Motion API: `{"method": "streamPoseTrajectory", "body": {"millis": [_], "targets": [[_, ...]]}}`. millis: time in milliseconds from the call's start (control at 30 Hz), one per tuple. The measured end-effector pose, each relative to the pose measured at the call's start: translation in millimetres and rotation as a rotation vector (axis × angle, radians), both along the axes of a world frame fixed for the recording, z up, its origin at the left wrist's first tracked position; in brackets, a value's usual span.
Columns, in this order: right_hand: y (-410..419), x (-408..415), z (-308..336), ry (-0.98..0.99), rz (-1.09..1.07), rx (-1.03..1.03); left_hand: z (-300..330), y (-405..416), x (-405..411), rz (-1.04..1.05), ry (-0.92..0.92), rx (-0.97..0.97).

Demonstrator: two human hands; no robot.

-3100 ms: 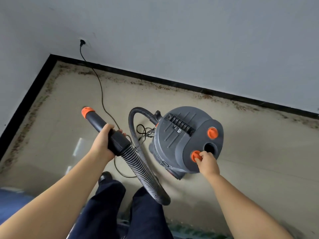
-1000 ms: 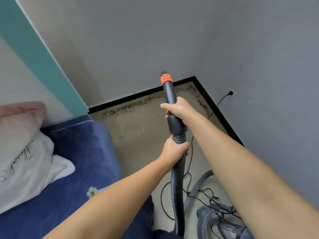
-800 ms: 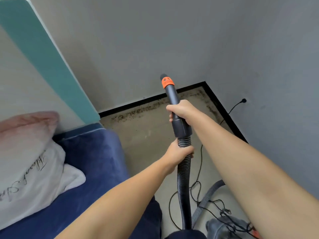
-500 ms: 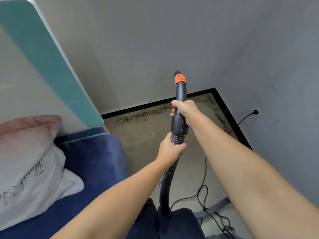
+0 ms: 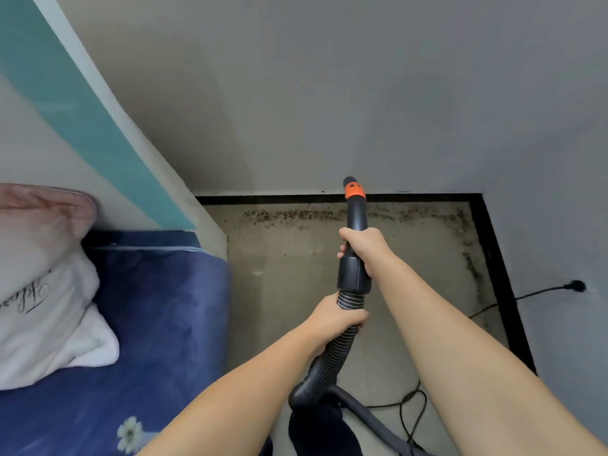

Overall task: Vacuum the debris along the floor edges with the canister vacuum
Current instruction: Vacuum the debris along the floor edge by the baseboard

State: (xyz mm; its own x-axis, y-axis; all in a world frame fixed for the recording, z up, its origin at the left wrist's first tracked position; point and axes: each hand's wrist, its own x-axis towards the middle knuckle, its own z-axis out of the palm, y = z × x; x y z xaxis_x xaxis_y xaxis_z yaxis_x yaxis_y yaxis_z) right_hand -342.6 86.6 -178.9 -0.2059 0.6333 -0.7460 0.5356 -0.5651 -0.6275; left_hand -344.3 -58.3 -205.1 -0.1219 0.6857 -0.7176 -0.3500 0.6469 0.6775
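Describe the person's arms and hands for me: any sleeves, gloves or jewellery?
Both forearms are bare as far as the frame shows, with no sleeve in view. The left hand and right hand wear no gloves, and no ring, watch or bracelet shows on either.

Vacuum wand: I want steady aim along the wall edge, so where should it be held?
Grip the wand on its smooth black barrel, behind the orange collar, coming from the right as the right hand does. The left hand steadies the ribbed hose just below the cuff.
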Motion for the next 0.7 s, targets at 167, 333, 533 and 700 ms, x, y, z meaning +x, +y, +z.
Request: {"method": "streamPoseTrajectory", "body": {"millis": [167,333,533,700], "targets": [[-7,3,-128,-0.042,-0.109,-0.188,-112,-12,-12,-0.053,0.023,-0.094],[-20,-5,-259,-0.053,-0.131,-0.252,-232,-22,-19,-0.050,0.079,-0.149],[-14,-24,-384,-0.028,-0.012,-0.178,-361,-12,-18,0.015,0.148,-0.166],[23,-26,-447,-0.043,0.136,-0.044,-434,28,-8,0.106,0.091,-0.117]]}}
